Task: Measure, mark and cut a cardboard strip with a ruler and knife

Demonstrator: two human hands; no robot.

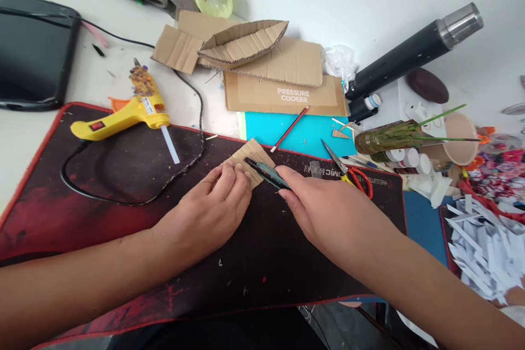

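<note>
My left hand (215, 202) lies flat on the dark red-edged mat (123, 186), fingers together, pressing down a small piece of brown cardboard (252, 153). My right hand (324, 210) grips a dark utility knife (266, 172), whose tip rests on the cardboard just beyond my left fingertips. Both forearms reach in from the bottom of the view.
A yellow glue gun (123, 115) with a black cord lies at the mat's left. A cardboard boat shape (246, 41) and flat cardboard sheets (283, 93) sit behind. Red-handled scissors (353, 175), a pencil (289, 128), a black flask (414, 52), paper scraps (488, 246) and a black case (35, 52) surround.
</note>
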